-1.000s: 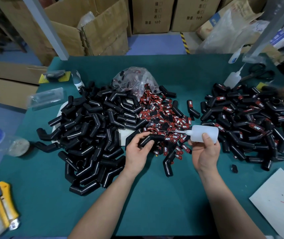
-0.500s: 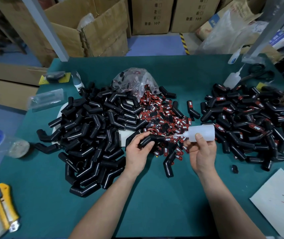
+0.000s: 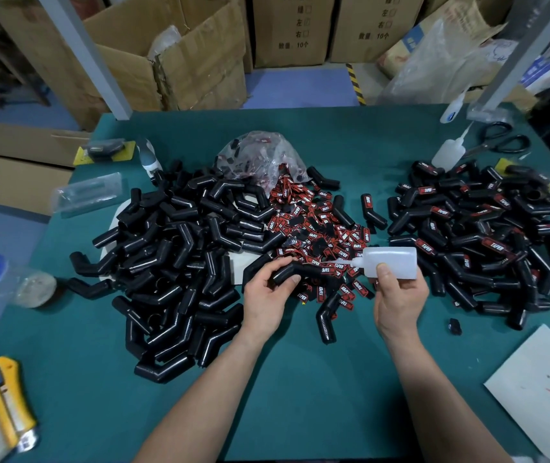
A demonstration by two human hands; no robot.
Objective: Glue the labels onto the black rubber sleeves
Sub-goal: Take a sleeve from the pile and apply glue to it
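Note:
My left hand [image 3: 267, 294] grips a bent black rubber sleeve [image 3: 295, 271] over the middle of the green table [image 3: 300, 379]. My right hand [image 3: 397, 295] holds a white glue bottle [image 3: 389, 261] on its side, nozzle pointing left at the sleeve's far end, where a red label [image 3: 330, 269] lies. A heap of red and black labels [image 3: 317, 225] lies just behind. Unlabelled sleeves [image 3: 173, 248] are piled at the left. Labelled sleeves [image 3: 487, 235] are piled at the right.
A clear bag [image 3: 260, 155] of labels sits behind the heap. A second glue bottle [image 3: 449, 152] and scissors [image 3: 501, 142] lie at the back right. White paper [image 3: 541, 392] lies front right, a yellow knife [image 3: 11, 402] front left, cardboard boxes [image 3: 180, 51] beyond the table.
My right hand has brought the glue bottle leftwards and down towards the sleeve. The other person's hand at the far right edge has gone from view.

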